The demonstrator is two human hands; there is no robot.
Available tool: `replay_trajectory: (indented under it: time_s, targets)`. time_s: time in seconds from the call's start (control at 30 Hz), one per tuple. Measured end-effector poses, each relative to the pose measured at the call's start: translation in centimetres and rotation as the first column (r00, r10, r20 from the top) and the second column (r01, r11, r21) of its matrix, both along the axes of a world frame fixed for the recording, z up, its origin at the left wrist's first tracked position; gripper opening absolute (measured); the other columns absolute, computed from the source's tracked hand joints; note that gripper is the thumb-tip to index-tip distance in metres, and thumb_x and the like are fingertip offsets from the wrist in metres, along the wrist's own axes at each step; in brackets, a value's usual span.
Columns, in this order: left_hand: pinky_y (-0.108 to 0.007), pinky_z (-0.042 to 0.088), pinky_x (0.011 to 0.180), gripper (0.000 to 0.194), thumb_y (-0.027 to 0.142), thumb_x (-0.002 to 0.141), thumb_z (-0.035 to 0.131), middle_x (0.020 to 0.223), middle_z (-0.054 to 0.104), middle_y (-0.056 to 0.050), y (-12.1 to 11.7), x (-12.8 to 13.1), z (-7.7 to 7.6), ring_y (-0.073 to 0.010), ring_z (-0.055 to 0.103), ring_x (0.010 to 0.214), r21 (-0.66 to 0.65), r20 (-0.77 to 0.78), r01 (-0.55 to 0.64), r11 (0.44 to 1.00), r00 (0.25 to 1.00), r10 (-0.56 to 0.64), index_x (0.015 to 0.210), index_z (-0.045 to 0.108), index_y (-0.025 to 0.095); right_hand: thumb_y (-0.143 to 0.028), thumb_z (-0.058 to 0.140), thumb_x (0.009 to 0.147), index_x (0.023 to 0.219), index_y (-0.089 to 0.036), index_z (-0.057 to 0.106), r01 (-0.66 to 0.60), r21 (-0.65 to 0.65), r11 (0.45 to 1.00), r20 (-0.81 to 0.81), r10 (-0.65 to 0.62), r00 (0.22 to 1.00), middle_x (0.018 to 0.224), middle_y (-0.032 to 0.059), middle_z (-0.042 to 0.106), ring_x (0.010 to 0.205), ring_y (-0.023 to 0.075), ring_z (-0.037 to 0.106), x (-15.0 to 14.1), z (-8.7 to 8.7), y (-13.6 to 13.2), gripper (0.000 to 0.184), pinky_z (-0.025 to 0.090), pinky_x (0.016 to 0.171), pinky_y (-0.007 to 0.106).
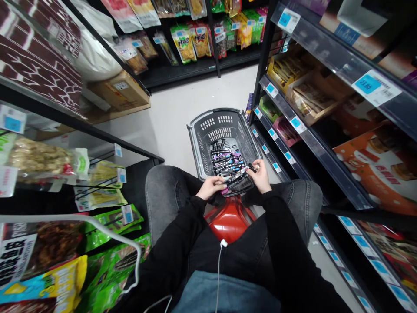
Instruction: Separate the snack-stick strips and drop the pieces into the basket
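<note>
My left hand point(210, 188) and my right hand point(259, 176) are both closed on a slim, dark strip-shaped packet point(235, 178), one at each end. It lies slantwise over the near rim of a grey shopping basket point(199, 155), and a pink patch shows by my left fingers. Inside the basket, several similar slim black packets point(224, 161) with purple and blue marks lie in a loose pile. What exactly the packets contain cannot be read.
A red plastic stool point(230, 219) is between my legs. Shelves with snack bags point(183, 43) stand ahead, and hanging packets point(107, 174) are on the left beside a pale metal bar point(97, 224). Shelves with boxes point(384, 161) and price tags rise close on the right. A cardboard box point(122, 93) sits ahead left.
</note>
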State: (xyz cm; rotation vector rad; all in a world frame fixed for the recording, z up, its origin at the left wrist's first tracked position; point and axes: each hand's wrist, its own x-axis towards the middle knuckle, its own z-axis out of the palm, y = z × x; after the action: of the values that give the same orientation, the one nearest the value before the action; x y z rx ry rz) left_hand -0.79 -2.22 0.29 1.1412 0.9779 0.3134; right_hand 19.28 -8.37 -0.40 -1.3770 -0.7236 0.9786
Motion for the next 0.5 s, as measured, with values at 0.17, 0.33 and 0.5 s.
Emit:
replay_trajectory:
  time_s: [0.17,0.33,0.5]
  targets:
    - [-0.022,0.039,0.049,0.028,0.032,0.054,0.072,0.05,0.055,0.003,-1.3,0.7,-0.8,-0.0108,0.049,0.048,0.128,-0.016,0.224,0.966,0.974,-0.224,0.072,0.066,0.012,-0.033,0.065,0.063,0.087,-0.021,0.05,-0.125,-0.013,0.992,-0.03,0.124,0.992,0.08,0.0007,0.059,0.073,0.0147,0.058,-1.4,0.3,0.0,0.03,0.047,0.069,0.029]
    - [-0.024,0.04,0.05,0.03,0.038,0.057,0.071,0.053,0.059,-0.001,-2.0,1.1,-1.6,-0.0137,0.052,0.051,0.065,-0.016,0.231,0.971,0.973,-0.23,0.066,0.067,0.01,-0.027,0.073,0.053,0.096,-0.023,0.051,-0.266,-0.019,0.964,-0.126,0.262,0.957,0.082,0.0003,0.061,0.076,0.0164,0.06,-2.5,0.7,-0.1,0.049,0.049,0.073,0.031]
    - [-0.024,0.038,0.043,0.029,0.037,0.053,0.074,0.049,0.057,-0.001,-1.9,1.0,-1.3,-0.0125,0.05,0.044,-0.021,0.024,0.199,0.98,0.98,-0.199,0.063,0.067,0.011,-0.031,0.073,0.053,0.087,-0.021,0.053,-0.242,-0.052,0.969,-0.088,0.237,0.968,0.074,-0.0008,0.061,0.069,0.016,0.059,-2.8,0.2,-0.1,0.041,0.049,0.066,0.03]
